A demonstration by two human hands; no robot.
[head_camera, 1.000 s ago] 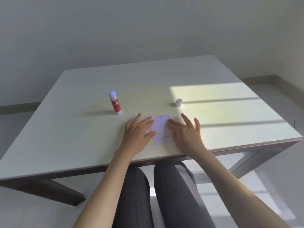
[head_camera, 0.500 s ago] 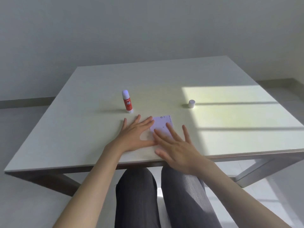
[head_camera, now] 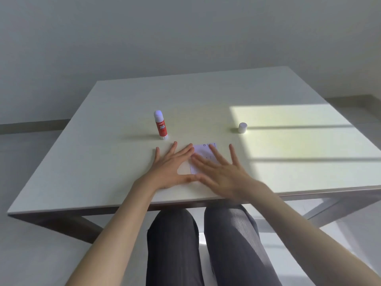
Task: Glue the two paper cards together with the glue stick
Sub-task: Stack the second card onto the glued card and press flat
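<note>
Both my hands lie flat with fingers spread on the pale wooden table (head_camera: 103,153), left hand (head_camera: 171,168) beside and right hand (head_camera: 222,172) over the small white paper card (head_camera: 201,153) near its edge. Farther left stands the uncapped red glue stick (head_camera: 161,125); its small white cap (head_camera: 242,127) sits farther right.

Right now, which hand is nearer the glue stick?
Left. The left hand lies flat just in front of the glue stick; the right hand is farther right, on the card.
</note>
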